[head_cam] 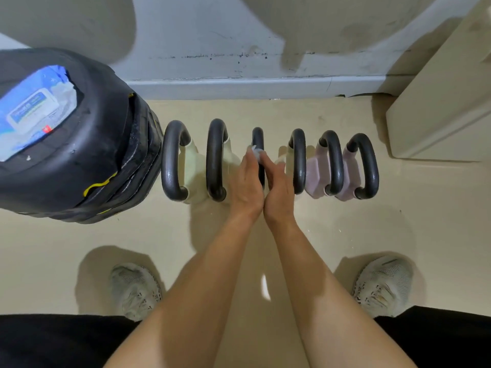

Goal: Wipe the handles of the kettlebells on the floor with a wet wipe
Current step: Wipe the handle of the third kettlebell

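Several kettlebells stand in a row on the floor, their dark grey handles up. The two at the left [172, 160] [216, 160] have cream bodies, and the two at the right [333, 163] [365, 166] have mauve bodies. My left hand [245, 181] and my right hand [279, 187] close in from either side on the third handle [257, 136]. Their fingertips pinch a small white wet wipe [255, 151] against it. My hands hide most of that handle. The fourth handle [299, 160] stands just right of my right hand.
A stack of black weight plates [101, 155] stands at the left, with a blue wet wipe pack [32, 112] on top. A grey wall and skirting [252, 86] run behind the row. A beige cabinet [446, 115] is at the right. My shoes [135, 290] [385, 282] stand on the beige floor.
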A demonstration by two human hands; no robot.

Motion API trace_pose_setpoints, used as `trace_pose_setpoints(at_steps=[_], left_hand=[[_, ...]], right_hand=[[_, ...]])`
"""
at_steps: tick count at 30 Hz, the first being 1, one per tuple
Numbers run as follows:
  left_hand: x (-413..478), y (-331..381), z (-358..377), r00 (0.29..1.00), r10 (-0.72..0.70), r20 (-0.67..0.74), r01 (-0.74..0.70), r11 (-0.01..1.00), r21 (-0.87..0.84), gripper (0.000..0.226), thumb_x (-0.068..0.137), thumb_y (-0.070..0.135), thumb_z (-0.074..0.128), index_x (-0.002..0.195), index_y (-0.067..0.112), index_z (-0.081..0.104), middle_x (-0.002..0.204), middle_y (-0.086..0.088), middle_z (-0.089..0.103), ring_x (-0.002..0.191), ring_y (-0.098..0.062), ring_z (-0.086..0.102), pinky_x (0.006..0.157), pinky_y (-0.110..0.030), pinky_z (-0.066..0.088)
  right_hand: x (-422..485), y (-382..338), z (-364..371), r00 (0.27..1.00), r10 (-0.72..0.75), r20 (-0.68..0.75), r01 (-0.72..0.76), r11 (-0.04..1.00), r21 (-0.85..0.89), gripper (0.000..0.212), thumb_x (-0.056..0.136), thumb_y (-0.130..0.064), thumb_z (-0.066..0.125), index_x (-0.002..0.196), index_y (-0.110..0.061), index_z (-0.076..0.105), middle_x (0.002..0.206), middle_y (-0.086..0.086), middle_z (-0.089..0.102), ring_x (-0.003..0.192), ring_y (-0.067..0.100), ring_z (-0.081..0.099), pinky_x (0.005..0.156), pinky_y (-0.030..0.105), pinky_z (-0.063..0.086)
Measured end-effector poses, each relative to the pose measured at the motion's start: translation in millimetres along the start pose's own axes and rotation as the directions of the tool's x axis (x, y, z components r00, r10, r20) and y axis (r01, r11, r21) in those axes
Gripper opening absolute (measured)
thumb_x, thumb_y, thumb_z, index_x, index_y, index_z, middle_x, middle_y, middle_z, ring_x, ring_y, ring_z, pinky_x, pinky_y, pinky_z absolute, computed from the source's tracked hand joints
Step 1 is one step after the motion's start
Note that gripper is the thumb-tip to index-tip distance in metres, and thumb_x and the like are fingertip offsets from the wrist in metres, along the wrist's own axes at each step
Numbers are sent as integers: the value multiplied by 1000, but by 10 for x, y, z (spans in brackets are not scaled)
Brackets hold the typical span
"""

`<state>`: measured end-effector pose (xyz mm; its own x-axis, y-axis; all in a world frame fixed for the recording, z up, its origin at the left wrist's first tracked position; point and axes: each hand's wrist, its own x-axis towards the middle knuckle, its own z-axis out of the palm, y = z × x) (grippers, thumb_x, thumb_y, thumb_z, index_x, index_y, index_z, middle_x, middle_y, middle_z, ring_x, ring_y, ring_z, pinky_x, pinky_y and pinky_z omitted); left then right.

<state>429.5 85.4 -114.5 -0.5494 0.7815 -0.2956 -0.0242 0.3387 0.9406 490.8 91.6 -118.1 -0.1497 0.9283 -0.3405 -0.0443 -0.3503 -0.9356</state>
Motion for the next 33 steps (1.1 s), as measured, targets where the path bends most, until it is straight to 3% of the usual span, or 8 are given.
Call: trace_pose_setpoints(at_steps=[2,4,11,16,22,25,30,33], left_hand=[[-111,-12,-15,999,20,-47,-16,996,85,41,108,44,29,88,33,63,81,12,65,77,16,59,73,-2,41],[-212,-65,-38,999,13,-50,-5,990,143,36,108,42,28,89,39,60,80,19,63,75,22,57,68,2,37],[-413,-368,-111,995,-98,-5,98,995,-16,44,107,43,30,90,40,70,87,18,74,87,8,65,84,-19,45],[-304,-447,-165,963,-198,181,226,963,-150,45,108,44,26,112,31,69,116,9,72,115,-2,62,105,-27,41],[-225,-445,-173,924,-294,245,329,936,-120,55,105,56,12,109,46,66,108,30,67,110,13,52,105,-24,28],[-172,-468,-180,908,-332,255,375,916,-142,66,101,63,9,132,35,61,132,22,60,133,1,43,118,-32,19],[-255,-361,-165,929,-293,225,345,906,-245,66,105,55,14,139,19,58,133,8,64,126,0,53,109,-22,31],[-270,-307,-173,947,-281,157,315,911,-265,55,105,55,21,115,28,68,113,13,71,126,-5,54,117,-29,29]], right_hand=[[-167,52,-41,999,-28,22,29,1000,-12,46,115,-22,24,121,-28,68,101,-32,73,105,-20,61,87,1,42],[-291,139,-86,998,-48,39,49,999,-9,48,114,-27,23,131,-24,67,120,-25,72,120,-14,59,97,6,42],[-609,410,-35,999,28,28,-26,996,-80,64,97,-56,27,146,-30,58,147,-12,61,139,0,51,121,35,37],[-696,490,120,1000,26,18,-25,999,-20,60,103,-44,28,157,-24,42,153,-11,54,138,-4,49,120,28,35],[-446,504,61,985,174,4,-171,964,204,49,113,-40,27,148,-19,54,143,-9,63,136,-2,53,120,26,35],[-383,553,35,982,188,-34,-181,972,148,47,110,-51,31,139,-30,62,133,-16,69,131,-3,57,118,32,36],[-418,442,55,980,197,-14,-190,963,193,37,113,-36,32,109,-32,69,97,-29,76,101,-19,65,94,13,44],[-383,406,38,989,138,-51,-134,988,74,40,109,-47,40,104,-32,77,99,-23,77,101,-15,66,96,19,44]])
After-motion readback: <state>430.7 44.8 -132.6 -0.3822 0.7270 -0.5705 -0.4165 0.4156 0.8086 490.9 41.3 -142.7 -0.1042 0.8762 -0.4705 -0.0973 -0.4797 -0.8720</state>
